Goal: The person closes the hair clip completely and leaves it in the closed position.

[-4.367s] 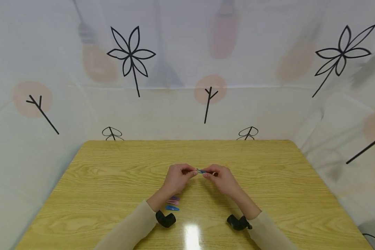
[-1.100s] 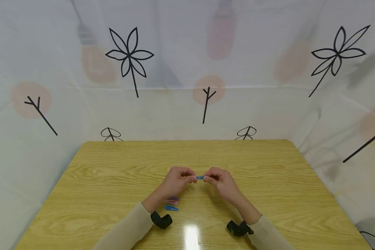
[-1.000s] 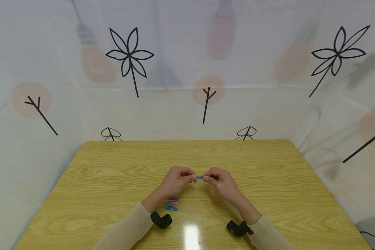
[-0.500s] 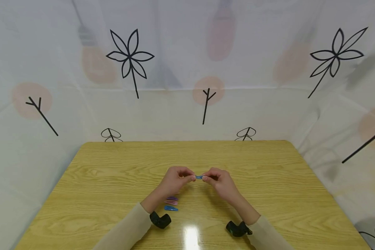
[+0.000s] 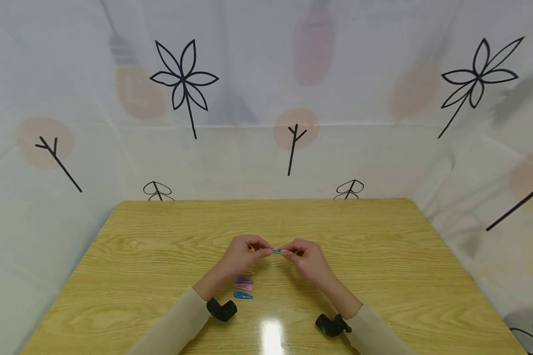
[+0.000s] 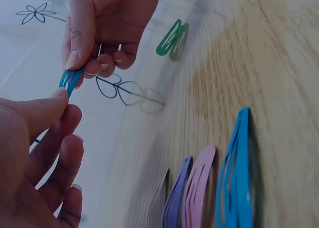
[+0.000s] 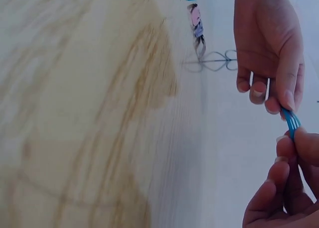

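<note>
Both hands meet above the middle of the wooden surface (image 5: 160,246), sharing one small blue hair clip (image 5: 277,251). The left hand (image 5: 240,256) pinches one end between thumb and forefinger; the right hand (image 5: 304,257) pinches the other end the same way (each grip is pressed tight on the clip). Near the left wrist, a row of clips (image 5: 243,287) lies flat: purple, pink, blue.
</note>
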The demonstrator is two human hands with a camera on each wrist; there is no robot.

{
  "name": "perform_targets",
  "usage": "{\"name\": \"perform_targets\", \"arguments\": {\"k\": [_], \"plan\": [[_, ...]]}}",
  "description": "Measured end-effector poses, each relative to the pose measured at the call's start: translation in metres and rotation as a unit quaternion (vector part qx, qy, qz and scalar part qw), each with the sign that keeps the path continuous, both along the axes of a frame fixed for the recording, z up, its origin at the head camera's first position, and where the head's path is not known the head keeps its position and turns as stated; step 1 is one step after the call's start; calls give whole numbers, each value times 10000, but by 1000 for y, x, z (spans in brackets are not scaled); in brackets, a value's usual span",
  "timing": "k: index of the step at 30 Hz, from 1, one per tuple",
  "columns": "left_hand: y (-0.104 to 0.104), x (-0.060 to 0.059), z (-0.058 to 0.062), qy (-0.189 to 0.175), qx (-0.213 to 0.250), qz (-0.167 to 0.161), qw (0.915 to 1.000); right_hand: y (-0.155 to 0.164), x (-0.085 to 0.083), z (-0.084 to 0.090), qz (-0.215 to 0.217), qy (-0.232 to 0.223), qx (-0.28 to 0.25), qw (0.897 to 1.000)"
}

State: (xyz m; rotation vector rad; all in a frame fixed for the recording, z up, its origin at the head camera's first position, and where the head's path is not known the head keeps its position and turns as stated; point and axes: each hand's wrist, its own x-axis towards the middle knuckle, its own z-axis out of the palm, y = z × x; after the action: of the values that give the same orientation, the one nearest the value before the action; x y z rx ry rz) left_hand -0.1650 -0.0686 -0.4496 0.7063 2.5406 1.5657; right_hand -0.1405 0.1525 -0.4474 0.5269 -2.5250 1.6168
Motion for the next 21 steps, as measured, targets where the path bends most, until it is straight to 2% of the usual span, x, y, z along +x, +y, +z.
{"name": "perform_targets", "arguments": {"k": [8,16,21], "plan": [[-16,-3,-2,13,-275,1,9996,-15,-4,-4,-189,34,88,9998],[-32,-3,-6,-131,-326,53,9994,-30,-7,-5,39,-565,-54,9984],[-42,-1,-9,-179,-364,87,9991,-39,-8,-9,198,-650,101,9976]]}}
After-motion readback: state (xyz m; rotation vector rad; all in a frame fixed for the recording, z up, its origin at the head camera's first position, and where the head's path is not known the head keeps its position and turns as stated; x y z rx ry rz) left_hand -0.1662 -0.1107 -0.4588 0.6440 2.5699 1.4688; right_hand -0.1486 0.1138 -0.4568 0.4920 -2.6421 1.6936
